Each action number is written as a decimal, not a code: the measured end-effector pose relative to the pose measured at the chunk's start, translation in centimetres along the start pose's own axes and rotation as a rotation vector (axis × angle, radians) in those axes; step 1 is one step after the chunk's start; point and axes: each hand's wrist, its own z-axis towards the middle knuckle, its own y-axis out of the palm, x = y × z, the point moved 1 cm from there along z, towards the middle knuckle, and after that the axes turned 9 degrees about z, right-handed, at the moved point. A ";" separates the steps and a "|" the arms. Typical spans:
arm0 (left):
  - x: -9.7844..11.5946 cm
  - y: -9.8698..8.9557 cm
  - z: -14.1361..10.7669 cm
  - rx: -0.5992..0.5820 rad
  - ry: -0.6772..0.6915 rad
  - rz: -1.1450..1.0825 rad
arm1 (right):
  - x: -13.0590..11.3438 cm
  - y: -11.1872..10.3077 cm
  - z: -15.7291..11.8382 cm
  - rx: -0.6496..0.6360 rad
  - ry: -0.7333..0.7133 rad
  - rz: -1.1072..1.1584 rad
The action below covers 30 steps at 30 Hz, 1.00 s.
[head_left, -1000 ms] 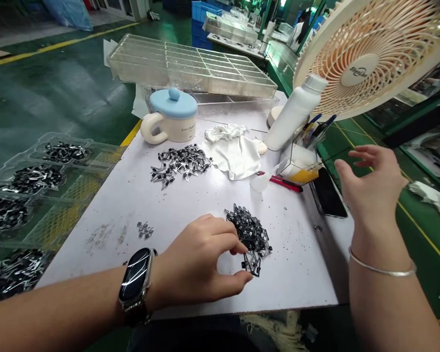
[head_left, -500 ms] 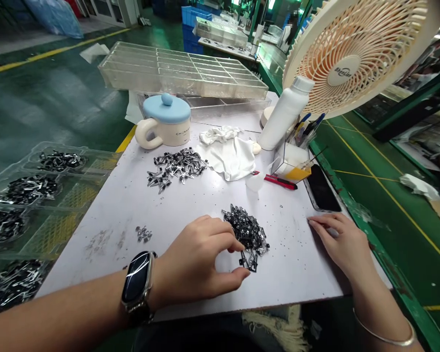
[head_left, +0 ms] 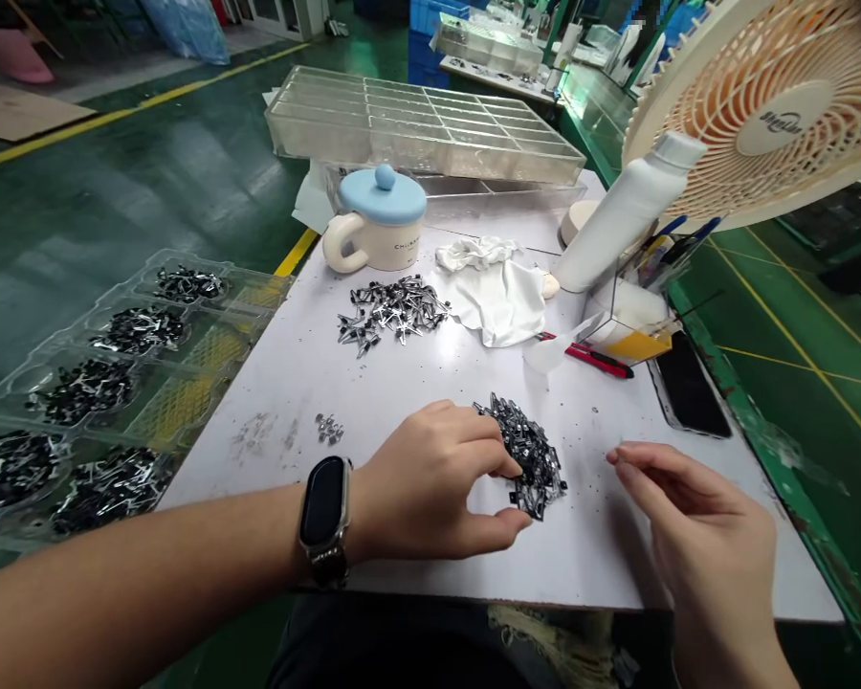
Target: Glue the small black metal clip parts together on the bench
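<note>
On the near part of the white table lies a pile of small black and silver metal clips [head_left: 527, 450]. My left hand [head_left: 434, 483], a smartwatch [head_left: 325, 509] on its wrist, is at the pile's near left edge. Its thumb and index finger are apart, with loose clips between and beyond them. To the right of the pile is my right hand [head_left: 703, 517], thumb and index fingertips pinched together over the table. Whatever is in that pinch is too small to make out. A second clip pile [head_left: 394, 308] lies farther back, and tiny metal bits [head_left: 328, 429] lie left of my left hand.
A lidded mug [head_left: 384, 230], white cloth [head_left: 498, 301], white bottle [head_left: 631, 211], red cutter [head_left: 599, 361], pen holder [head_left: 628, 321] and phone [head_left: 689, 388] stand or lie farther back. A compartment tray [head_left: 208, 364] with clips sits left; clear divided boxes [head_left: 430, 129] and a fan [head_left: 767, 115] are behind.
The view has turned left, shifting the scene rightward. My right hand has moved left over the table toward the clip pile, its fingertips now pinched. My left hand stays at the pile.
</note>
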 end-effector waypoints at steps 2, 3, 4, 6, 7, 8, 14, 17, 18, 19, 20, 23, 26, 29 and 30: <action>0.0 0.0 0.0 0.014 0.007 0.016 | -1.3 0.9 -0.9 -0.057 -0.030 -0.004; 0.0 0.0 0.0 0.023 0.013 0.022 | -1.9 1.3 -1.4 -0.091 -0.057 -0.011; 0.0 0.0 0.0 0.028 0.019 0.025 | -2.6 1.6 -1.8 -0.110 -0.085 -0.019; 0.1 -0.1 0.0 0.037 0.031 0.028 | -3.7 2.0 -2.4 -0.119 -0.151 -0.034; 0.1 -0.1 0.0 0.042 0.038 0.033 | -4.1 2.1 -2.7 -0.126 -0.190 -0.039; 0.2 -0.1 0.0 0.046 0.045 0.040 | -4.4 2.2 -2.9 -0.145 -0.226 -0.042; 0.3 -0.2 -0.1 0.144 0.154 0.124 | -4.1 2.0 -3.9 -0.160 -0.330 0.028; 0.4 -0.2 -0.1 0.173 0.219 0.190 | -4.2 2.2 -4.2 -0.152 -0.332 0.041; 0.4 -0.2 -0.1 0.182 0.237 0.206 | -4.3 2.3 -4.3 -0.153 -0.334 0.039; 0.4 -0.3 -0.1 0.188 0.247 0.218 | -4.4 2.4 -4.3 -0.156 -0.339 0.036; 0.5 -0.3 -0.1 0.194 0.255 0.225 | -4.5 2.6 -4.3 -0.157 -0.338 0.028; 0.7 -0.4 -0.1 0.212 0.283 0.231 | -4.8 3.1 -4.5 -0.148 -0.347 -0.014; 0.7 -0.6 0.0 0.236 0.304 0.239 | -4.9 3.4 -4.6 -0.115 -0.321 -0.021; 0.7 -0.6 0.0 0.246 0.317 0.239 | -4.8 3.7 -4.6 -0.122 -0.292 0.015; 0.7 -0.6 0.0 0.248 0.323 0.236 | -4.7 3.8 -4.6 -0.131 -0.286 0.023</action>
